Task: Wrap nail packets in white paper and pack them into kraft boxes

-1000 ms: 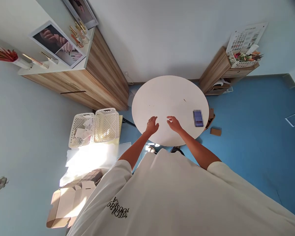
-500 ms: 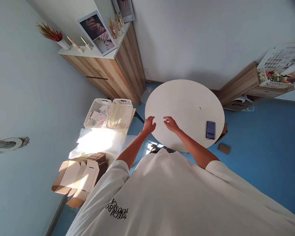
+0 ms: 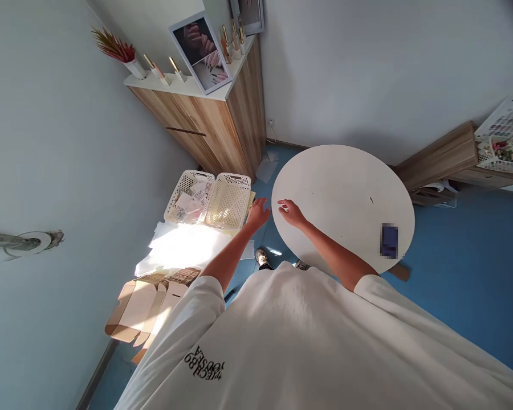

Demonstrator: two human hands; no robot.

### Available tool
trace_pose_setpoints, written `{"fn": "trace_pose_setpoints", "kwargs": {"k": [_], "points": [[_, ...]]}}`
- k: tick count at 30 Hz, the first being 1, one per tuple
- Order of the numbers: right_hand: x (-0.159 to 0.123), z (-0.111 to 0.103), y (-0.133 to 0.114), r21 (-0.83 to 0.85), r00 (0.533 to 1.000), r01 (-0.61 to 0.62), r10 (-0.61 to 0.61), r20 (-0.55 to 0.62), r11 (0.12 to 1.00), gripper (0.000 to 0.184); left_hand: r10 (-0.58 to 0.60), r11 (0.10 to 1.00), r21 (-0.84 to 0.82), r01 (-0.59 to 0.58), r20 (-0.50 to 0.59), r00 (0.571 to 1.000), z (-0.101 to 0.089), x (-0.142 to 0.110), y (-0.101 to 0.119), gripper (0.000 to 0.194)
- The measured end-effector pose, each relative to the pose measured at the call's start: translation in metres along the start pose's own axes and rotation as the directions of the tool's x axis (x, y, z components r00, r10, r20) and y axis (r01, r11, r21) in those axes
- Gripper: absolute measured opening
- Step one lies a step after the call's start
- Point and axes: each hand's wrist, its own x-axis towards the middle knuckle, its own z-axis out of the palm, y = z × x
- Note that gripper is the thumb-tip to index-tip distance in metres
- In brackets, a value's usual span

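Bench (image 3: 346, 193): round, white | left hand (image 3: 257, 214): open, empty, between bench edge and basket (image 3: 233, 200) | right hand (image 3: 290, 213): fingers spread, empty, at bench edge | phone (image 3: 389, 241): on bench, right side, blurred

Pale grey-blue painted walls (image 3: 64, 154) rise from a smooth blue floor (image 3: 465, 273), with a tall wood-grain cabinet with a white top (image 3: 205, 134) in the corner, a low wood-grain shelf unit (image 3: 436, 156) along the far wall, and a bright patch of sunlight (image 3: 183, 247) lying left of centre.
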Motion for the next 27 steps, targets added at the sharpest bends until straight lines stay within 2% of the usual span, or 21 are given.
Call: {"fn": "trace_pose_setpoints", "kwargs": {"k": [4, 8, 12, 15, 18, 21, 24, 27], "points": [[0.033, 0.042, -0.036, -0.01, 1.0, 0.012, -0.012, 0.02, 1.0, 0.038, 0.026, 1.0, -0.015, -0.027, -0.063, 0.998, -0.04, 0.027, -0.046, 0.05], [0.058, 0.076, -0.062, -0.017, 0.999, 0.018, -0.018, 0.033, 1.0, 0.038, 0.01, 1.0, -0.004, -0.01, -0.123, 0.992, -0.086, 0.049, -0.096, 0.048], [0.076, 0.098, -0.079, -0.016, 0.999, 0.009, -0.009, 0.042, 1.0, 0.038, -0.087, 0.996, 0.01, 0.09, -0.165, 0.982, -0.129, 0.07, -0.145, 0.046], [0.088, 0.11, -0.089, -0.023, 0.998, 0.002, 0.0, 0.058, 1.0, 0.038, -0.191, 0.979, 0.036, 0.201, -0.195, 0.962, -0.152, 0.088, -0.182, 0.044], [0.097, 0.118, -0.097, -0.027, 0.998, -0.006, 0.008, 0.069, 1.0, 0.039, -0.322, 0.937, 0.071, 0.342, -0.202, 0.925, -0.167, 0.103, -0.216, 0.043], [0.101, 0.12, -0.101, -0.049, 0.997, -0.027, 0.031, 0.066, 0.998, 0.039, -0.444, 0.879, 0.108, 0.464, -0.168, 0.88, -0.174, 0.113, -0.242, 0.042], [0.101, 0.116, -0.103, -0.07, 0.996, -0.061, 0.066, 0.066, 0.996, 0.038, -0.522, 0.836, 0.122, 0.535, -0.126, 0.844, -0.175, 0.118, -0.257, 0.045], [0.102, 0.111, -0.104, -0.085, 0.994, -0.083, 0.088, 0.066, 0.993, 0.037, -0.538, 0.83, 0.113, 0.547, -0.101, 0.837, -0.172, 0.12, -0.263, 0.044]]}}
